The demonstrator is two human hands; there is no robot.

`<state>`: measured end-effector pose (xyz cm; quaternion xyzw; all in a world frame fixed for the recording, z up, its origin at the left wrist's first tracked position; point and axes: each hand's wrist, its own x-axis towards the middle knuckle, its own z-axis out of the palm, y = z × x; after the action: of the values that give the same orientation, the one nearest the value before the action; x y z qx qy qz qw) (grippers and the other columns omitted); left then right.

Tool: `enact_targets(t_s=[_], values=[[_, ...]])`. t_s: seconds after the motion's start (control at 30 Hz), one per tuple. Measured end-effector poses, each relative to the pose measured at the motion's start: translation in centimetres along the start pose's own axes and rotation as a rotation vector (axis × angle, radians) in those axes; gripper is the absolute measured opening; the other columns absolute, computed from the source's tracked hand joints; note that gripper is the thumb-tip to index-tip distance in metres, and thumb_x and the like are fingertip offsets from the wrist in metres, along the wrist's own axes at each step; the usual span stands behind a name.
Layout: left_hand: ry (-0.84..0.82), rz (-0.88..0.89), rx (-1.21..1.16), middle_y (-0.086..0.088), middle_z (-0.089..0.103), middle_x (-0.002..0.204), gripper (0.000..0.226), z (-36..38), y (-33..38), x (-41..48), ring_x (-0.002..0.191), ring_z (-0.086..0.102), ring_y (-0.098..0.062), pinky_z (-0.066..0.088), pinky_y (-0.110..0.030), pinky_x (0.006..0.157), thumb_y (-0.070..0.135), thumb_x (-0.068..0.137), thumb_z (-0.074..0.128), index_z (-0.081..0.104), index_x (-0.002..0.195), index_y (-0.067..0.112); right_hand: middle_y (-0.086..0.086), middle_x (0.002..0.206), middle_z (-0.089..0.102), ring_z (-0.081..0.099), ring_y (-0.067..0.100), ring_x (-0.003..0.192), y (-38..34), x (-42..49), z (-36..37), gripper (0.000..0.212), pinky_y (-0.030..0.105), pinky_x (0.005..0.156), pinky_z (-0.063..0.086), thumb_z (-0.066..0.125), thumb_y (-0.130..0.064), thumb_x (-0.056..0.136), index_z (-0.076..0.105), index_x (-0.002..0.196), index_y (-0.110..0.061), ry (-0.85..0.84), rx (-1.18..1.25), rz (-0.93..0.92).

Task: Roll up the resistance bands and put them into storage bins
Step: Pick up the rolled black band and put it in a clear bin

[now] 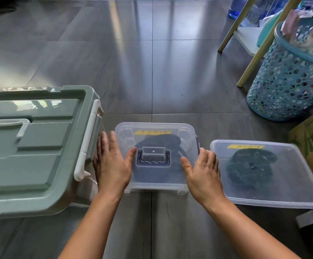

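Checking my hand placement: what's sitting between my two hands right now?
In the head view, the lidded clear bin with a dark rolled band inside lies between the left hand and right hand.

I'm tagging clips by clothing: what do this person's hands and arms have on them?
Nothing shows. The left hand and right hand are bare, without gloves or visible rings. Neither wrist carries a watch or bracelet. The left forearm and right forearm are uncovered down to the frame's bottom edge, with no sleeve in view.
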<state>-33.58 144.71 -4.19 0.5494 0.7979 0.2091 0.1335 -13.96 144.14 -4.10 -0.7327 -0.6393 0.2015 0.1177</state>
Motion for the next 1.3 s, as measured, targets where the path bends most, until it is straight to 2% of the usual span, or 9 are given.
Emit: enact_targets(t_s=[0.13,0.23,0.37,0.47,0.57,0.87,0.97,1.1,1.3], values=[[-0.104,0.189,0.102,0.003,-0.003,0.157,0.09,0.7,2.3,-0.8,0.144,-0.007,-0.014,-0.009,-0.041,0.114,0.072,0.07,0.002,0.008,0.148,0.027,0.006,0.15,0.01,0.01,0.019,0.139,0.4,-0.4,0.4,0.071,0.028,0.113,0.008,0.031,-0.049,0.094,0.002,0.146,-0.01,-0.03,0.132,-0.054],[-0.131,0.213,0.166,0.005,-0.001,0.157,0.096,1.7,2.2,-0.8,0.144,-0.009,-0.014,-0.013,-0.044,0.112,0.078,0.065,-0.012,0.009,0.147,0.032,0.004,0.153,0.005,0.005,0.016,0.141,0.6,-0.3,0.4,0.095,0.023,0.113,0.001,-0.003,-0.076,0.075,-0.002,0.146,-0.013,-0.043,0.134,-0.101],[-0.138,0.297,0.229,-0.011,0.034,0.148,0.083,2.1,1.4,-1.1,0.137,0.015,-0.024,0.001,-0.049,0.108,0.068,0.088,0.003,0.042,0.138,0.014,0.005,0.155,-0.004,0.001,0.019,0.142,0.8,-0.6,0.3,0.116,0.019,0.106,-0.01,-0.037,-0.074,0.051,-0.01,0.145,-0.012,-0.106,0.057,-0.085],[-0.191,0.299,0.299,-0.016,0.041,0.143,0.078,2.1,1.6,-1.0,0.134,0.02,-0.029,0.004,-0.051,0.105,0.062,0.092,0.009,0.047,0.133,0.008,0.016,0.147,0.03,0.036,0.028,0.132,0.2,-0.3,0.2,0.1,0.029,0.108,0.021,-0.018,-0.067,0.079,0.02,0.143,-0.001,-0.094,0.018,-0.027],[-0.177,0.295,0.332,-0.016,0.039,0.144,0.078,1.9,1.9,-0.9,0.134,0.018,-0.029,0.004,-0.051,0.106,0.062,0.093,0.009,0.047,0.134,0.007,0.015,0.12,0.06,0.064,0.026,0.101,0.2,-0.4,-0.3,0.072,0.032,0.083,0.05,0.002,-0.047,0.096,0.048,0.125,0.0,-0.102,-0.014,0.009],[-0.093,0.236,0.294,-0.004,0.018,0.154,0.105,2.1,2.6,-0.7,0.144,0.01,-0.026,-0.002,-0.051,0.112,0.082,0.071,-0.006,0.031,0.144,0.017,0.014,0.125,0.058,0.062,0.025,0.106,1.9,-1.0,0.5,0.061,0.032,0.087,0.048,0.014,-0.041,0.097,0.048,0.127,0.0,0.03,0.095,-0.13],[-0.137,0.212,0.335,-0.004,0.012,0.156,0.092,1.9,3.2,-0.7,0.144,0.004,-0.024,-0.004,-0.051,0.113,0.073,0.074,0.008,0.026,0.145,0.018,0.018,0.14,0.043,0.046,0.031,0.126,3.1,-1.7,-0.5,0.069,0.036,0.104,0.027,0.021,-0.043,0.086,0.037,0.137,0.001,-0.044,0.208,-0.23],[-0.22,0.154,0.424,-0.006,0.006,0.157,0.066,1.2,4.2,-0.9,0.144,0.001,-0.024,-0.003,-0.054,0.111,0.057,0.093,0.027,0.021,0.147,0.018,0.018,0.119,0.06,0.06,0.031,0.107,4.5,-4.1,-2.6,0.056,0.04,0.085,0.05,0.035,-0.037,0.083,0.054,0.12,0.001,0.014,0.194,-0.161],[-0.298,0.187,0.22,-0.008,0.015,0.155,0.058,-1.1,9.3,-8.8,0.143,0.009,-0.025,0.006,-0.048,0.113,0.036,0.094,0.045,0.027,0.145,0.014,0.014,0.115,0.056,0.04,0.021,0.102,7.8,-11.9,-8.4,0.05,0.034,0.085,0.049,0.037,-0.038,0.081,0.05,0.118,-0.005,0.119,0.136,-0.077]])
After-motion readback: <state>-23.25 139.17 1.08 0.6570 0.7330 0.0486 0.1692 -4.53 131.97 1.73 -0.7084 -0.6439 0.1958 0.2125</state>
